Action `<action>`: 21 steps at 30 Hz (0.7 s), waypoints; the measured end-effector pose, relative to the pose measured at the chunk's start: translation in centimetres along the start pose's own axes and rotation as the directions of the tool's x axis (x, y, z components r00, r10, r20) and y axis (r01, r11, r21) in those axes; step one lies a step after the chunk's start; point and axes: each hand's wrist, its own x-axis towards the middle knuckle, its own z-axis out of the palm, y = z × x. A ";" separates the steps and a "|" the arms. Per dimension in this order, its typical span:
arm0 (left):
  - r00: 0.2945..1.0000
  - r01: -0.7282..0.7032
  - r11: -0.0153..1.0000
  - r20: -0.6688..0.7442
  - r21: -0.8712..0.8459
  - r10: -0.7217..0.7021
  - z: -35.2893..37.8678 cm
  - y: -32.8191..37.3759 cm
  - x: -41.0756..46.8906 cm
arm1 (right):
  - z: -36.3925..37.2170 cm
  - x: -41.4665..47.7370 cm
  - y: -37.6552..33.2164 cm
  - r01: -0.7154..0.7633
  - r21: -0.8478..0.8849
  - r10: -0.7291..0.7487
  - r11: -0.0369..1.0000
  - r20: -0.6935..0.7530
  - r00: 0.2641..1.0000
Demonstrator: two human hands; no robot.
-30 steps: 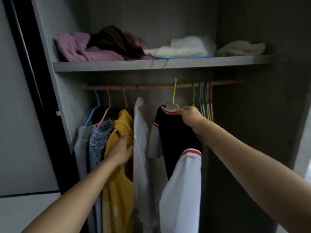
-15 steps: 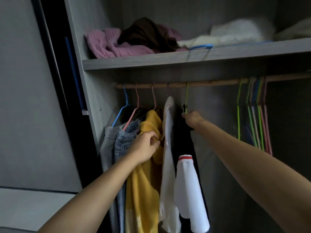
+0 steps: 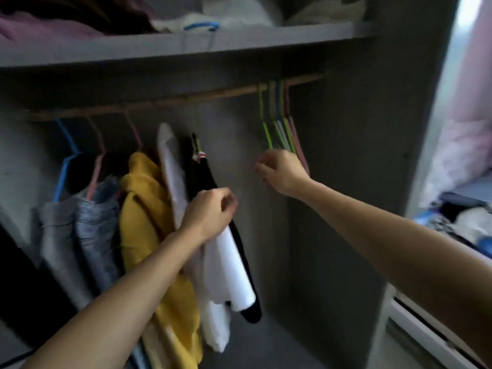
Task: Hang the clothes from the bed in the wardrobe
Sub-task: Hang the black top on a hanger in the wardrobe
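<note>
Now right hand [image 3: 282,170] off the black-and-white top [image 3: 203,175], at the empty hangers [image 3: 277,121], grip uncertain; left hand [image 3: 209,214] slack.

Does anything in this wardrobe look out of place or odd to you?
Yes: what looks like a blue plastic hanger lies on the grey top shelf beside the piled clothes, its end jutting over the edge, while the other empty coloured hangers hang from the wooden rail below.

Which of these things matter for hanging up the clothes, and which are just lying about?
Job: rail, spare hangers, black-and-white jacket, clothes on the bed.
Lying about: folded clothes on the shelf, blue hanger up there.
</note>
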 end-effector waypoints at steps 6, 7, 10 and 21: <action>0.958 -0.117 0.984 0.248 -0.135 0.148 10.3 7.7 -1.0 | -10.3 -10.5 10.3 -0.137 -0.436 0.110 0.890 -0.085 0.990; 0.949 -0.131 0.979 0.267 -0.154 0.169 11.9 9.4 -1.0 | -11.9 -12.1 12.5 -0.171 -0.496 0.145 0.851 -0.092 0.985; 0.907 -0.207 0.967 0.343 -0.145 0.246 16.5 15.8 -1.6 | -16.1 -17.5 19.2 -0.293 -0.592 0.276 0.751 -0.121 0.954; 0.648 -0.357 0.884 0.601 -0.302 0.468 35.1 41.1 -4.3 | -30.3 -38.1 39.0 -0.573 -0.670 0.680 0.473 -0.135 0.720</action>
